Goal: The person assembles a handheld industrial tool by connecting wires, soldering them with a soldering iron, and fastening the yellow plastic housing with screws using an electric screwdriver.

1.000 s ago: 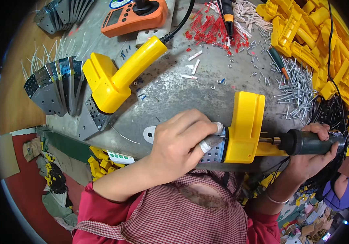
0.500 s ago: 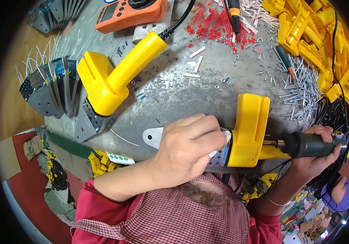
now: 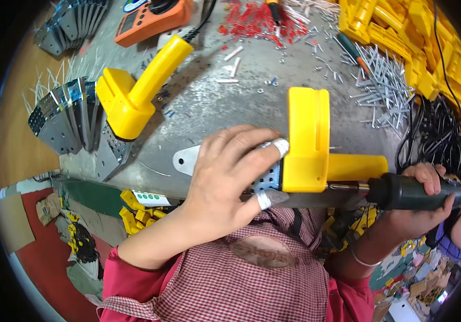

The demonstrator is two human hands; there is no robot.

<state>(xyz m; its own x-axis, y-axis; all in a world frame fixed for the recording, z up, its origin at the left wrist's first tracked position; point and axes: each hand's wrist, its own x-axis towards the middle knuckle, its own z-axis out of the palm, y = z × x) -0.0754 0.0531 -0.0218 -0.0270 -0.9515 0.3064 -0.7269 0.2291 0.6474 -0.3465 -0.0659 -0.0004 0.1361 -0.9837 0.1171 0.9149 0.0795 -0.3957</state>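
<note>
My left hand (image 3: 222,174), white tape on its thumb and a finger, is closed around the perforated metal part of a yellow-handled tool (image 3: 308,139). The tool lies sideways at the table's near edge; its flat grey plate (image 3: 185,160) sticks out left of my hand and its handle (image 3: 356,167) points right. In my right hand (image 3: 426,185) is a dark electric screwdriver (image 3: 410,192), held level. Its bit (image 3: 348,187) points left at the lower right side of the yellow housing, below the handle. Whether the tip sits on a screw is too small to tell.
Another yellow-handled tool (image 3: 134,104) with a cord lies at left, beside a fan of metal plates (image 3: 64,121). An orange multimeter (image 3: 152,21) stands behind. At right are loose long screws (image 3: 383,80), a green-handled screwdriver (image 3: 351,51), yellow housings (image 3: 418,43) and black cords (image 3: 432,134).
My view has shifted, so the table's things sit further left and up. My left fingers have spread somewhat over the metal part. The screwdriver's bit now lies lower against the housing, below the handle.
</note>
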